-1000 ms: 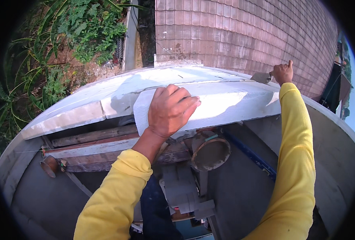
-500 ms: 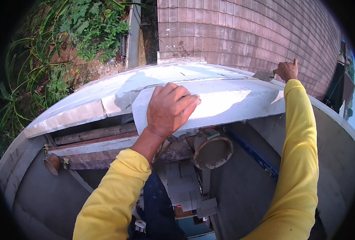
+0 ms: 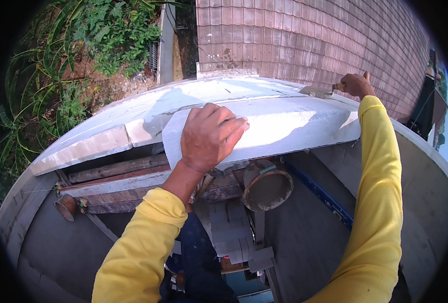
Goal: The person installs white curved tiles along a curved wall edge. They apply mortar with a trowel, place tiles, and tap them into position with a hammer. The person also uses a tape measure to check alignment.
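My left hand (image 3: 208, 135) is closed with curled fingers over a white lightweight block (image 3: 279, 129), gripping it on the near side of a curved white block wall (image 3: 112, 139). My right hand (image 3: 358, 85) is raised at the wall's far right edge, closed on the handle of a trowel. The trowel's flat blade (image 3: 313, 92) lies along the top edge of the wall just beyond the held block, pointing left.
Below are a bucket of grey mortar (image 3: 266, 192), wooden planks (image 3: 102, 199), a small rusty pot (image 3: 64, 207), a blue bar (image 3: 317, 194) and stacked grey blocks (image 3: 224, 230). A tiled roof (image 3: 294, 35) and plants (image 3: 112, 40) lie beyond the wall.
My right hand and trowel have moved leftward along the top edge since half a second ago. My left hand and the gripped block have shifted slightly left.
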Tool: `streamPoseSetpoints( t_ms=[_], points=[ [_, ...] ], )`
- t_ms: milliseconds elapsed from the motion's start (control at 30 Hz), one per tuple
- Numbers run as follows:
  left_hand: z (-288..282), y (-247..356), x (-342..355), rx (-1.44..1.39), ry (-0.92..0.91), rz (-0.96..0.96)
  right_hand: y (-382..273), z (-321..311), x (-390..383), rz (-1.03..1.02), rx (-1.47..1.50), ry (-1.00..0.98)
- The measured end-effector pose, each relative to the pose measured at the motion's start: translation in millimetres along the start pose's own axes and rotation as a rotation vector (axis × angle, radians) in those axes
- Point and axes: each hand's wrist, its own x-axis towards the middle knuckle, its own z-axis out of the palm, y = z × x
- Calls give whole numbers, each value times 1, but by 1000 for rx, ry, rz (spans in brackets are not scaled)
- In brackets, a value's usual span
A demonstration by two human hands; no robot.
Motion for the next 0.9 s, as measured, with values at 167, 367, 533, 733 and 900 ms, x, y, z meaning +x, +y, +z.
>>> streamPoseSetpoints(
  t_ms=[167,367,533,733,900],
  points=[
    [3,1,1,-23,1,6,-20,4,-1,-117,64,56],
    [1,-1,-2,-13,13,-1,-72,-23,-11,-233,138,42],
    [1,0,-2,-35,38,-2,-112,-31,-17,-299,192,50],
    [0,1,-2,-21,34,-23,-171,-56,-21,-403,251,33],
    [3,0,-3,-43,66,-10,-220,-71,-24,-508,276,13]
  ],
)
